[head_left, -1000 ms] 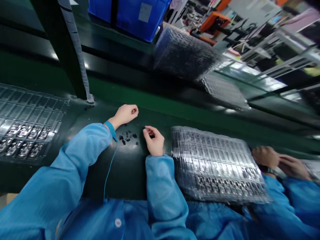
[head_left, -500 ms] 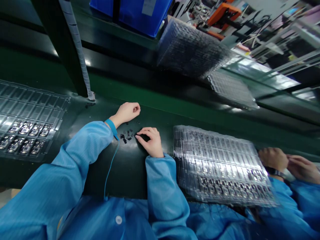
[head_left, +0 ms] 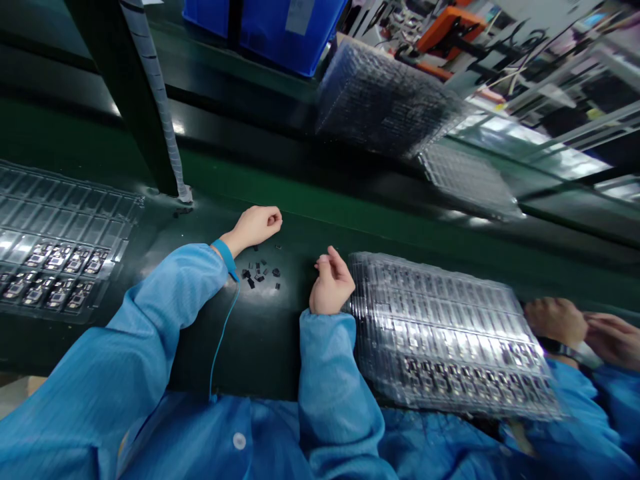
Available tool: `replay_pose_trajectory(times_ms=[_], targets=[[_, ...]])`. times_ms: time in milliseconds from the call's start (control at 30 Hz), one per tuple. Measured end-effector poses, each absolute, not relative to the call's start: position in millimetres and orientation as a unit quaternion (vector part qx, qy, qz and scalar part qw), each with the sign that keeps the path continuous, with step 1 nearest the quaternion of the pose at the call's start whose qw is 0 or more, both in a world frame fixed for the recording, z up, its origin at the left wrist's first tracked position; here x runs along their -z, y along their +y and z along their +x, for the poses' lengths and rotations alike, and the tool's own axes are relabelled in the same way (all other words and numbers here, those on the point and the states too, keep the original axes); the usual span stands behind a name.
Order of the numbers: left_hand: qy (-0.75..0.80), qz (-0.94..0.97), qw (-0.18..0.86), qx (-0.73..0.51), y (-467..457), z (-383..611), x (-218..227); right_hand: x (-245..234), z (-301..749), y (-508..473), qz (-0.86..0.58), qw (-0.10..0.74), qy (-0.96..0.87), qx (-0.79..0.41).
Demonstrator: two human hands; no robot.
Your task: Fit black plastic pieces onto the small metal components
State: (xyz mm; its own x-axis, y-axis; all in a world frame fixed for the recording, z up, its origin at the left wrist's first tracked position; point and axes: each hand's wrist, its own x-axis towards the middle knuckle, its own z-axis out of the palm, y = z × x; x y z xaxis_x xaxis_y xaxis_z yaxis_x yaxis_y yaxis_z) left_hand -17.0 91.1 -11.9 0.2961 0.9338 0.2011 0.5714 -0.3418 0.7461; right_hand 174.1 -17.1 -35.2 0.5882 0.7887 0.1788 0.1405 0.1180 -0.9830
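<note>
My left hand point(head_left: 257, 225) rests curled on the dark green bench, fingers closed inward, so whatever they may hold is hidden. A blue wrist strap point(head_left: 226, 257) circles that wrist. Just below it lies a loose group of small black parts point(head_left: 259, 272), several of them scattered flat. My right hand point(head_left: 332, 285) is turned palm inward, thumb and fingers drawn together, beside the left edge of a stack of clear plastic trays point(head_left: 450, 320). Anything pinched in it is too small to make out. Rows of small circuit modules sit in the stack's lower compartments.
Another clear tray point(head_left: 60, 220) with small modules lies at the left. A dark post point(head_left: 150, 133) stands behind it. Beyond are a blue bin point(head_left: 280, 30) and a tall stack of trays point(head_left: 385, 100). A co-worker's hands point(head_left: 557, 323) are at the right edge.
My right hand has moved right, away from the black parts to beside the tray stack, and has turned inward. My left hand has stayed in place.
</note>
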Motion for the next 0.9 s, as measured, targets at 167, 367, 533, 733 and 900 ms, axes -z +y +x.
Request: replay_pose_trajectory(times_ms=[167, 367, 533, 733, 900], targets=[[0.498, 0.755, 0.286, -0.316, 91.3, -17.8, 10.5, 29.9, 177.4, -4.7, -0.589, 0.684, -0.28, -0.327], [0.495, 0.757, 0.291, -0.312, 88.9, -18.5, 8.1, 12.6, 184.9, 21.0, -0.484, 0.713, -0.191, -0.47], [0.504, 0.753, 0.299, -0.301, 87.8, -18.1, 7.1, 12.5, 187.5, 20.5, -0.43, 0.717, -0.186, -0.516], [0.519, 0.751, 0.294, -0.283, 88.5, -17.1, 1.6, 10.4, 187.2, 17.6, -0.417, 0.711, -0.181, -0.537], [0.523, 0.748, 0.3, -0.278, 80.9, -17.7, -2.5, 4.2, 180.7, 14.3, -0.407, 0.727, -0.136, -0.536]])
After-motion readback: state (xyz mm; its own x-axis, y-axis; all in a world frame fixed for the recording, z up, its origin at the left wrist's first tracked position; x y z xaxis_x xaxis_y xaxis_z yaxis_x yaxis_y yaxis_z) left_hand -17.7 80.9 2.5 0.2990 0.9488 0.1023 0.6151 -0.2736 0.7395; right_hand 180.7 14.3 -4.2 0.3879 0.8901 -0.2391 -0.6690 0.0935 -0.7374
